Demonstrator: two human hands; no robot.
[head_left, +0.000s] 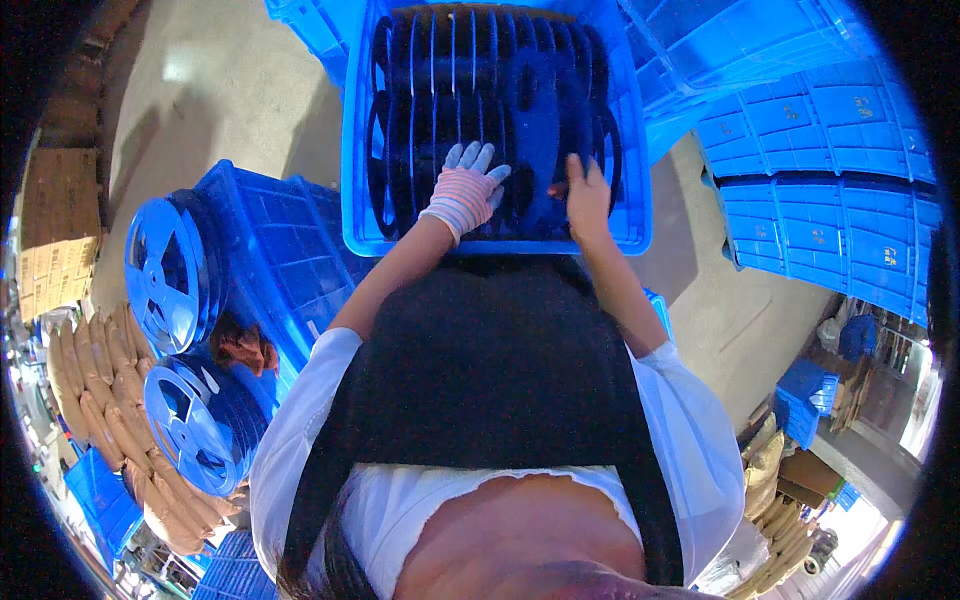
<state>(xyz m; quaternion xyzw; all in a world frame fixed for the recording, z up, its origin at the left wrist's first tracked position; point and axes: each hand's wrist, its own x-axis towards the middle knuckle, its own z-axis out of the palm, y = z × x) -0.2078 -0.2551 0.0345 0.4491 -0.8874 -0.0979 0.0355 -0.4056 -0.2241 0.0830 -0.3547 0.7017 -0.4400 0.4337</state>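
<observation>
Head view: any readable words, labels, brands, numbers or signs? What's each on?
None can be read clearly enough to quote.
Stacked blue bins at right: small pale marks on their sides, too small to read.
Cardboard box at far left: what looks like faint print, too small and blurred to read.
Blue bin at top centre and its reels: no text I can make out.
</observation>
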